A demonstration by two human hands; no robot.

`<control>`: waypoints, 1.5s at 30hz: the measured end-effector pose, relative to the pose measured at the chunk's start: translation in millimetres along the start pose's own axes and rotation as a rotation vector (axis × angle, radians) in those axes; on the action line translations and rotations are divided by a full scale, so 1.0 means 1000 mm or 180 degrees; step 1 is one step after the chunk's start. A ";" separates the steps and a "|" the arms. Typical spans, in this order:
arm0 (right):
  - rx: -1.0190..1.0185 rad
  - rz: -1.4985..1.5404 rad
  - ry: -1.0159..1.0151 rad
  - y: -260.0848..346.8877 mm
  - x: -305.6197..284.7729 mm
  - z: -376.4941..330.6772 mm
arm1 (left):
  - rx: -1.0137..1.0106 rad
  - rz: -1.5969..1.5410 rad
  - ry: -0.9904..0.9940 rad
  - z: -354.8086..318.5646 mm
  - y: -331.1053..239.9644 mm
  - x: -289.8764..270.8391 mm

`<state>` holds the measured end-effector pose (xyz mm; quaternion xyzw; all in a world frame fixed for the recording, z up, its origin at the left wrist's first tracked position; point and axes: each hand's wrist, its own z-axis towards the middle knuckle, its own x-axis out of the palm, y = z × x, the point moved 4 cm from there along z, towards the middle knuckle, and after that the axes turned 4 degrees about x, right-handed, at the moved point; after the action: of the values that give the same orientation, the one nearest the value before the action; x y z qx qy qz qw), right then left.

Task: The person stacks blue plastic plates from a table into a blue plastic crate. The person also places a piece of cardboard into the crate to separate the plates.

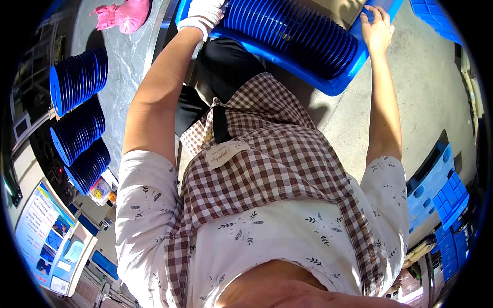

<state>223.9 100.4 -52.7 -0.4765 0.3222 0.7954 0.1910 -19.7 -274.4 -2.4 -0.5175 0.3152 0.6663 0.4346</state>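
A blue plastic bin (336,84) lies at the top of the head view, in front of my body. Inside it, a long row of thin, round, dark blue discs (292,33) stands on edge. My left hand (204,18), in a white knit glove, is closed at the bin's left end; its fingertips are partly hidden and cut off by the picture's upper edge. At the opposite end, my bare right hand (377,28) has its fingers curled over the bin's right rim. The bin's far side is out of view.
Three bundles of similar blue discs (79,82) rest along the left side of a grey table (120,64). A pink bag (123,15) lies on that table. Blue crates (452,200) stand at the right, and a printed board (49,238) is at lower left.
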 end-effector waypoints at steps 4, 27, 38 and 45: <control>-0.0128 0.0091 -0.0114 0.036 -0.023 -0.008 | -0.0278 -0.0666 -0.0107 -0.005 0.001 -0.002; -0.0101 0.0167 -0.0179 0.030 -0.016 -0.005 | -0.0056 -0.0174 0.0041 0.007 -0.025 0.004; -0.0359 0.0171 -0.0347 0.025 -0.005 -0.004 | 0.0685 -0.0657 -0.0275 0.008 -0.037 0.012; -0.0188 0.0183 -0.0267 0.036 -0.014 -0.005 | -0.0015 -0.0754 -0.0351 0.012 -0.045 0.020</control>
<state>211.8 70.9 -30.4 -0.4387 0.3038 0.8290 0.1673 14.2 -239.8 -17.3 -0.5147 0.2260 0.6385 0.5257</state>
